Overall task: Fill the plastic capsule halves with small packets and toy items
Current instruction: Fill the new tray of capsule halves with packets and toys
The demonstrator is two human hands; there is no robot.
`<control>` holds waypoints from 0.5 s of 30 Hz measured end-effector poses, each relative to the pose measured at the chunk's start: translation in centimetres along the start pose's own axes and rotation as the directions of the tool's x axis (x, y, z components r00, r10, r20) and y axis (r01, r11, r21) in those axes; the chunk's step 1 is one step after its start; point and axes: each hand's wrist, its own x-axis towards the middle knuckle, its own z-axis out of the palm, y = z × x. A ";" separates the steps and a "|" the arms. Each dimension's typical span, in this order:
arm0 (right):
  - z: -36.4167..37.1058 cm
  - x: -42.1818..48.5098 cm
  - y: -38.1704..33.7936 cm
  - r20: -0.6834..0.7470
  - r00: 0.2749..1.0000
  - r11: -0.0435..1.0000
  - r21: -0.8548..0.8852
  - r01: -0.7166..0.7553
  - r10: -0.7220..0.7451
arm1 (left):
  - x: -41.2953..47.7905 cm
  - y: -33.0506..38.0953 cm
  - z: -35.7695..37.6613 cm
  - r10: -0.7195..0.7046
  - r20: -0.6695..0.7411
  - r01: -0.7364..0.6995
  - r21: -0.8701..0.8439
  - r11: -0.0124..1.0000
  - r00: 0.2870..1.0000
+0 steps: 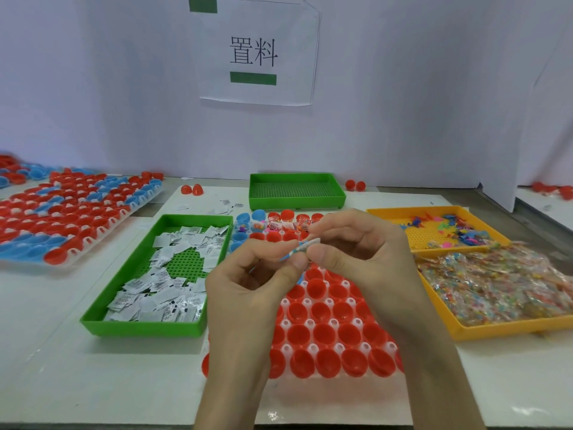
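Pinching one small packet (302, 247) together, left hand (248, 280) and right hand (356, 246) hover over red capsule halves (322, 333); green tray (139, 328) holds white packets (161, 293), yellow tray (496, 332) colourful bags (496, 287).

A: What colour are the capsule halves (322, 335) in the near rack?
B: Red. A few far halves are blue.
A: The trays?
B: The left tray (93, 324) is green and its packets (161, 287) are white with black print. The right tray (496, 332) is orange-yellow. The pinched strip (299, 250) is blue and white.
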 end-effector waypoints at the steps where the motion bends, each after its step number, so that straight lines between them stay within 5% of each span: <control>1: -0.2 0.2 -0.1 0.027 1.000 1.000 -0.014 0.005 -0.005 | 0.1 0.1 -0.1 0.000 0.017 0.000 -0.003 1.000 1.000; 6: -4.0 4.1 0.2 -0.040 0.999 0.960 -0.281 -0.003 -0.008 | 0.5 -0.1 -1.1 -0.046 0.087 0.048 -0.018 0.999 0.995; 10: -9.4 9.3 3.6 -0.199 0.979 0.668 -0.724 -0.171 0.035 | 1.0 -0.3 -2.1 -0.067 0.020 0.068 -0.022 0.997 0.998; 15: -11.8 11.2 8.4 -0.122 0.971 0.458 -0.865 -0.206 0.208 | 1.3 -0.4 -2.9 -0.058 -0.003 0.058 -0.001 0.998 0.998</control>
